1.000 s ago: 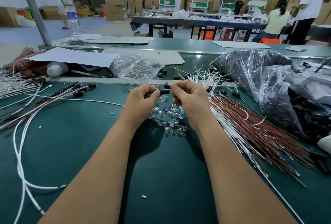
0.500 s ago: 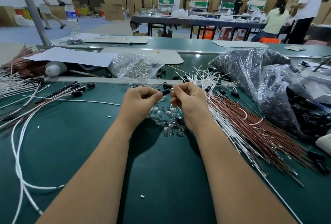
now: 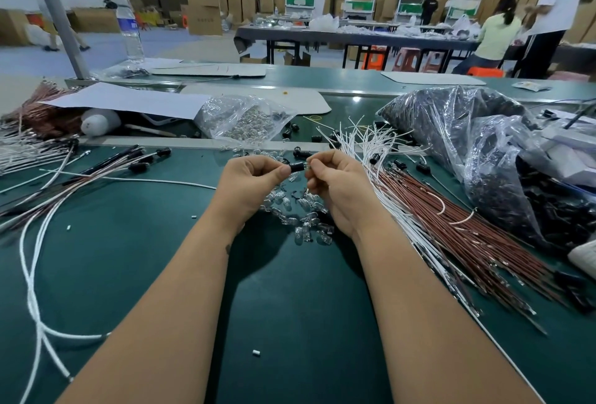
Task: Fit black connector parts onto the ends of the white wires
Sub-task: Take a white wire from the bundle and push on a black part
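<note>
Above the heap of small clear glass bulbs (image 3: 301, 213) on the green table (image 3: 135, 274), both hands meet fingertip to fingertip. Left hand (image 3: 250, 182) has fingers curled, thumb and forefinger pinching the left end of a black connector part (image 3: 297, 166). Right hand (image 3: 338, 179) also curled, fingertips pinching at the connector's right end, where a bit of clear glass shows; what exactly it grips there is too small to tell. Connector is held level, lifted off the table, directly over the bulb heap. Right of the heap, a fanned bundle of white wires (image 3: 371, 142) with loose ends pointing away from the person, lying beside a long bundle of brown wires (image 3: 467, 226). Loose black connectors (image 3: 422, 167) scattered among the white wire ends. Farther right of the heap, big clear plastic bags of black parts (image 3: 483, 152). Behind the heap, a clear bag of bulbs (image 3: 245, 119) across a metal strip. Left of the heap, wires already fitted with black ends (image 3: 142, 158), plus loose white cable (image 3: 30, 274) looping toward the near edge.
</note>
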{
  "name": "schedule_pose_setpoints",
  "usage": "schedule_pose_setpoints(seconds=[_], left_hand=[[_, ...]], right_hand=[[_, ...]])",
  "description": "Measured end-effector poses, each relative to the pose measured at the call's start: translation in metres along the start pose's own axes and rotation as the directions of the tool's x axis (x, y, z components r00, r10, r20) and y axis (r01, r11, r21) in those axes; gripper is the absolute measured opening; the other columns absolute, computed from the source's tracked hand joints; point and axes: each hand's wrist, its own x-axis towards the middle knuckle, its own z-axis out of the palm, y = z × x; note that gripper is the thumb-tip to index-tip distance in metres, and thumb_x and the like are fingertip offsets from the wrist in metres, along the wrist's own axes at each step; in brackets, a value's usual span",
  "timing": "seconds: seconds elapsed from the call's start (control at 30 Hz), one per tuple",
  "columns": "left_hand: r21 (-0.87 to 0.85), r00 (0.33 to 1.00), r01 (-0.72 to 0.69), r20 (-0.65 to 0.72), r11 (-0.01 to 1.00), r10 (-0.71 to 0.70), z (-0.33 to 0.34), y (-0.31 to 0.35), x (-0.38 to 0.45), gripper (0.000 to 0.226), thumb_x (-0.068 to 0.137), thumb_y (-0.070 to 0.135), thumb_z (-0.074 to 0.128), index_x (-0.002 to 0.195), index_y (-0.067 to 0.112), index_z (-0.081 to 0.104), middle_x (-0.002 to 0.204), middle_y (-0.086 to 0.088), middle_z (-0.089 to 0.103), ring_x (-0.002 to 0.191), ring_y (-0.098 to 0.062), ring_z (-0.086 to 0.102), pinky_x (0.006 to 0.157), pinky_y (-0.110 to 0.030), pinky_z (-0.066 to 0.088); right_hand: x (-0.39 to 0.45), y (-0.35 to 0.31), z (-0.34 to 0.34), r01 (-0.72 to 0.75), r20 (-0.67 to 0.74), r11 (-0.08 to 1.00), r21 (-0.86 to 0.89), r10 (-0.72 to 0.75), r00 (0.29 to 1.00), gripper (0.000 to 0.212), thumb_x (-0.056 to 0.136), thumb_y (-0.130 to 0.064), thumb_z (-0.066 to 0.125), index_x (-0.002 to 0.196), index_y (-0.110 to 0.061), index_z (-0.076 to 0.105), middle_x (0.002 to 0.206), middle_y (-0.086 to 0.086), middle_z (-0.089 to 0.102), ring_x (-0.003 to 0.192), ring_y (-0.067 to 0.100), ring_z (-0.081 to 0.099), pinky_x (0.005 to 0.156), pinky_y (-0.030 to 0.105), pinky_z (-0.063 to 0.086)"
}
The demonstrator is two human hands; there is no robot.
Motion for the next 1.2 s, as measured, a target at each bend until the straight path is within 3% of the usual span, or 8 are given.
schedule_pose_setpoints(seconds=[0.27, 0.43, 0.6, 0.67, 0.77, 0.9, 1.03, 1.2], left_hand=[[0.042, 1.000, -0.015, -0.004, 0.999, 0.016, 0.002, -0.002, -0.001, 0.011, 0.082, 0.010, 0.074, 0.073, 0.015, 0.071, 0.063, -0.002, 0.062, 0.060, -0.009, 0.053, 0.063, -0.021, 0.045], [0.063, 0.999, -0.049, 0.016, 0.997, 0.048, 0.003, -0.001, -0.003, 0.010, 0.084, 0.010, 0.072, 0.075, 0.014, 0.071, 0.056, 0.007, 0.058, 0.052, -0.002, 0.047, 0.055, -0.014, 0.040], [0.089, 0.996, -0.028, -0.086, 0.996, 0.035, 0.002, -0.005, 0.000, 0.014, 0.092, 0.013, 0.062, 0.080, 0.017, 0.067, 0.056, 0.009, 0.048, 0.047, -0.002, 0.036, 0.048, -0.013, 0.031], [0.060, 0.994, -0.026, -0.107, 0.998, 0.032, 0.001, -0.005, 0.001, 0.015, 0.094, 0.011, 0.059, 0.084, 0.020, 0.065, 0.062, 0.007, 0.052, 0.051, -0.003, 0.038, 0.050, -0.013, 0.034], [0.071, 0.996, -0.036, -0.073, 0.997, 0.041, 0.001, -0.006, 0.000, 0.017, 0.093, 0.011, 0.060, 0.083, 0.025, 0.064, 0.068, 0.004, 0.054, 0.059, -0.006, 0.042, 0.056, -0.016, 0.036], [0.130, 0.996, -0.082, -0.012, 0.988, 0.084, 0.003, -0.004, 0.000, 0.018, 0.091, 0.011, 0.062, 0.081, 0.026, 0.065, 0.069, 0.002, 0.059, 0.063, -0.006, 0.049, 0.063, -0.019, 0.042], [0.252, 0.989, -0.149, 0.021, 0.956, 0.149, 0.004, -0.004, 0.001, 0.006, 0.090, 0.014, 0.065, 0.088, 0.016, 0.070, 0.075, 0.004, 0.066, 0.072, -0.010, 0.058, 0.072, -0.025, 0.048], [0.287, 0.990, -0.127, -0.027, 0.950, 0.140, 0.001, -0.002, 0.001, 0.006, 0.089, 0.017, 0.066, 0.084, 0.016, 0.067, 0.068, 0.009, 0.060, 0.059, 0.004, 0.049, 0.063, -0.013, 0.042]], right_hand=[[0.000, 0.005, 0.007, -0.018, -0.086, 0.977, -0.213, -0.001, 0.996, 0.018, 0.095, -0.005, 0.054, 0.079, -0.012, 0.056, 0.066, 0.002, 0.059, 0.049, 0.008, 0.049, 0.045, 0.017, 0.040], [0.001, 0.003, 0.008, -0.010, -0.112, 0.979, -0.202, -0.013, 0.994, 0.017, 0.094, -0.007, 0.054, 0.078, -0.013, 0.055, 0.062, 0.000, 0.056, 0.050, 0.010, 0.044, 0.048, 0.021, 0.038], [-0.001, 0.000, 0.006, 0.144, -0.174, 0.911, -0.387, -0.225, 0.959, 0.010, 0.095, -0.015, 0.055, 0.086, -0.019, 0.055, 0.076, 0.001, 0.058, 0.058, 0.007, 0.051, 0.051, 0.020, 0.045], [-0.003, 0.000, 0.007, 0.207, -0.094, 0.846, -0.491, -0.288, 0.953, 0.013, 0.094, -0.012, 0.057, 0.084, -0.020, 0.055, 0.073, -0.002, 0.057, 0.052, -0.001, 0.049, 0.048, 0.013, 0.041], [-0.005, 0.005, 0.014, 0.203, 0.024, 0.768, -0.607, -0.238, 0.971, 0.015, 0.088, -0.008, 0.061, 0.092, -0.021, 0.057, 0.072, -0.005, 0.054, 0.050, -0.003, 0.050, 0.046, 0.009, 0.038], [-0.003, 0.004, 0.017, 0.159, -0.018, 0.899, -0.408, -0.182, 0.983, 0.009, 0.087, -0.012, 0.063, 0.091, -0.021, 0.062, 0.074, -0.007, 0.058, 0.056, -0.003, 0.051, 0.056, 0.016, 0.043], [-0.002, 0.004, 0.017, 0.212, -0.042, 0.887, -0.410, -0.251, 0.967, 0.016, 0.089, -0.014, 0.067, 0.076, -0.023, 0.064, 0.063, -0.010, 0.058, 0.053, -0.001, 0.049, 0.057, 0.019, 0.041], [-0.002, 0.003, 0.016, 0.182, -0.091, 0.949, -0.255, -0.211, 0.973, 0.010, 0.089, -0.015, 0.067, 0.079, -0.015, 0.065, 0.058, -0.009, 0.056, 0.051, 0.005, 0.049, 0.052, 0.021, 0.041]])
